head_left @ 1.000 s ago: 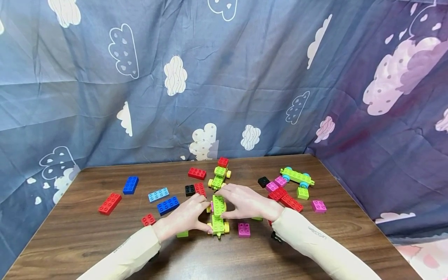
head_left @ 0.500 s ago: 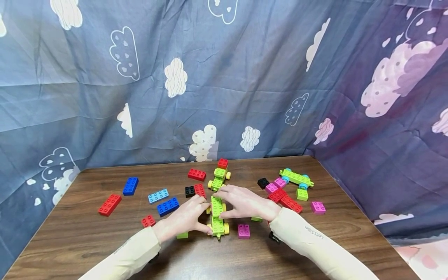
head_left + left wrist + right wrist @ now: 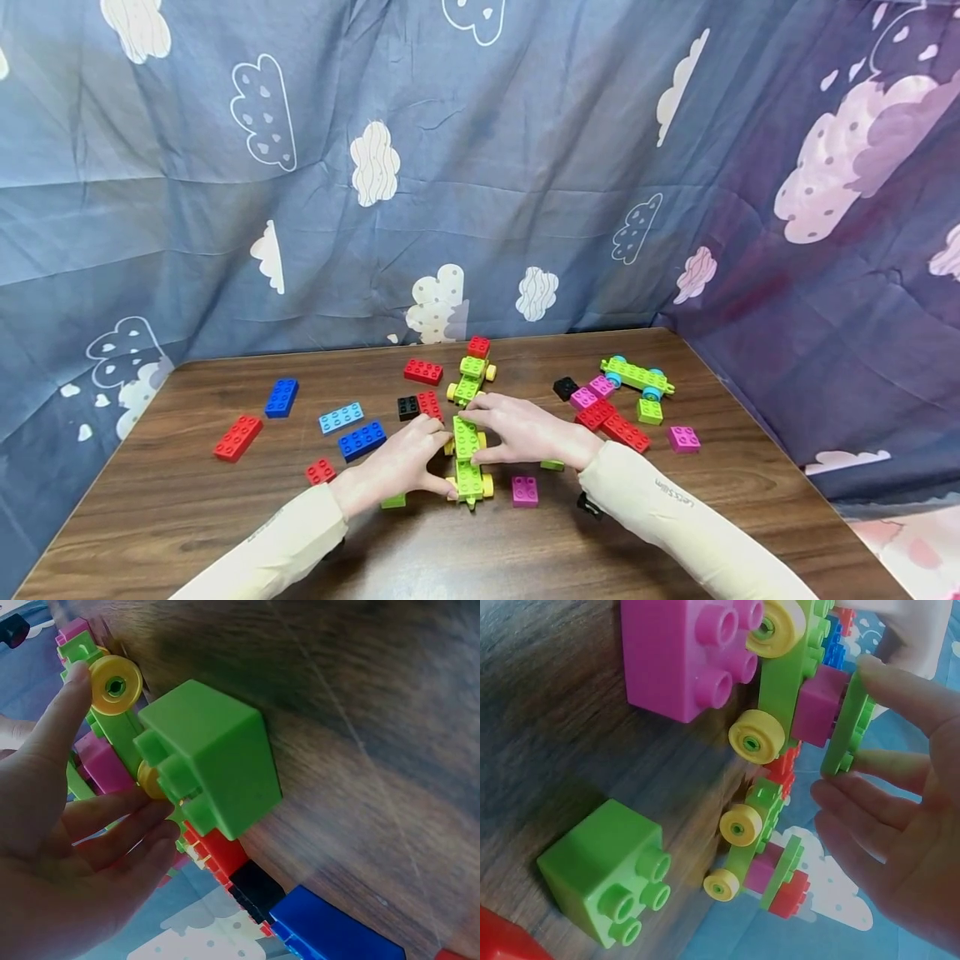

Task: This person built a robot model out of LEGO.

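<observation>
Two hands on a green wheeled brick car at the middle of the wooden table (image 3: 187, 517).

The car (image 3: 468, 458), just before a second car (image 3: 468, 383), looks light, stiff, snap-fit; best held by its sides. Left hand (image 3: 401, 467) and right hand (image 3: 528, 433) pinch its green top plate (image 3: 847, 727) above a pink brick (image 3: 819, 705).

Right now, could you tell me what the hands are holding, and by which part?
Both hands hold the green car: the right pinches its top plate, the left steadies its side.
</observation>
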`<state>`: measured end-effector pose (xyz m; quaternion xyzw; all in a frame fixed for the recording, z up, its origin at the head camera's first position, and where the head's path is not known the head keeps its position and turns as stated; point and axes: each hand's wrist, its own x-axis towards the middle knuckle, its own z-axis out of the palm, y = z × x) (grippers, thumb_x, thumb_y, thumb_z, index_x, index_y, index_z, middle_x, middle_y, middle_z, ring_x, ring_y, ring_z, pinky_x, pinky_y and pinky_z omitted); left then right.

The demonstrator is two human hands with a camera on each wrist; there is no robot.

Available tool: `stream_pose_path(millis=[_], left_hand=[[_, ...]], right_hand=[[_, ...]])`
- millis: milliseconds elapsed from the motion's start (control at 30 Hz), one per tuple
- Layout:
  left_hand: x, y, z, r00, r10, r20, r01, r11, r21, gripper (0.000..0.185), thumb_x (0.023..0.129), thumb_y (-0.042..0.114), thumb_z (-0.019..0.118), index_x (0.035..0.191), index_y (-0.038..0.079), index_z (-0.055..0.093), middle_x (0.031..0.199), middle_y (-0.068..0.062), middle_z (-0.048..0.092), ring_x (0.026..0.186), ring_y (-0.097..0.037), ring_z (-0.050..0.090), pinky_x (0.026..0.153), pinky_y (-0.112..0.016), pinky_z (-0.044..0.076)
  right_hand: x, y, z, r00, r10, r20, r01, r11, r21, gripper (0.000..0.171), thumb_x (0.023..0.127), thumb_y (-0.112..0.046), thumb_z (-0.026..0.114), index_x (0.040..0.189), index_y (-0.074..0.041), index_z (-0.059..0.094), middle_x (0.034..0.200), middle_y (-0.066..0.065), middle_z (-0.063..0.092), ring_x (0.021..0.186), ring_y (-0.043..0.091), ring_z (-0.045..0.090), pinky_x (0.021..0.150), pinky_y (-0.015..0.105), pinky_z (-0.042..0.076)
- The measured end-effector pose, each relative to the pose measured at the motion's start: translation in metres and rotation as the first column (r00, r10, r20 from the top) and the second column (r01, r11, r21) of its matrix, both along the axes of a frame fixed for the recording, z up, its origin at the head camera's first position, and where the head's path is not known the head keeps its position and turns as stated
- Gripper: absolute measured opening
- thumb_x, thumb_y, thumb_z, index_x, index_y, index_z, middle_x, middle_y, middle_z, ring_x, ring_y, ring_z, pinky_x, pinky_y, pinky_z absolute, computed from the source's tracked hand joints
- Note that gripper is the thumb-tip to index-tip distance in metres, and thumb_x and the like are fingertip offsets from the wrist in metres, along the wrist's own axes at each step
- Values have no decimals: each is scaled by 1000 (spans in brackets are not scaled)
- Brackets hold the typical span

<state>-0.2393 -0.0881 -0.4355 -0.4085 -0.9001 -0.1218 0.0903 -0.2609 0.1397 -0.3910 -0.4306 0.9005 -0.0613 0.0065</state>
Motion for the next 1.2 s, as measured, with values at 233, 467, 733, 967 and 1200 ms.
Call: stream_pose_path(millis=[233,467,733,967,1200], left_hand=[[0,-1,1,1000,-8,-7,8,1000,9,67,71,53,83,107,-1,70,101,-5,62,92,-15,50,76,-26,47],[0,-1,1,1000,-10,4,10,1000,11,68,71,52,83,110,-3,69,105,-7,64,96,-17,52,82,-28,51],[0,-1,-1,1000,-1,22,0,1000,19,67,72,51,83,110,-2,69,106,-7,64,96,-17,52,82,-28,51],[1,0,-1,999,8,52,-9,1000,15,68,72,51,83,112,-3,68,106,-7,64,96,-17,52,81,-28,50],[1,1,2,999,10,32,-11,1000,5,68,71,50,84,111,-2,69,106,-8,64,95,-17,52,80,-28,50]], right_hand=[[1,-1,0,999,-30,24,31,999,-24,60,87,-42,74,135,-9,60,130,8,61,117,21,60,98,40,53],[0,-3,-2,997,-45,69,48,998,-41,58,88,-40,74,134,-7,59,134,9,63,125,22,59,104,40,50],[0,-4,-3,995,-59,77,63,996,-62,59,85,-39,77,132,-8,60,131,8,65,120,21,62,101,39,52],[0,-6,-3,996,-48,71,53,996,-69,59,84,-41,78,130,-8,62,127,7,66,112,18,64,96,36,54],[0,-6,-2,999,-31,40,33,998,-45,59,84,-39,77,130,-6,62,124,7,66,110,19,65,94,36,54]])
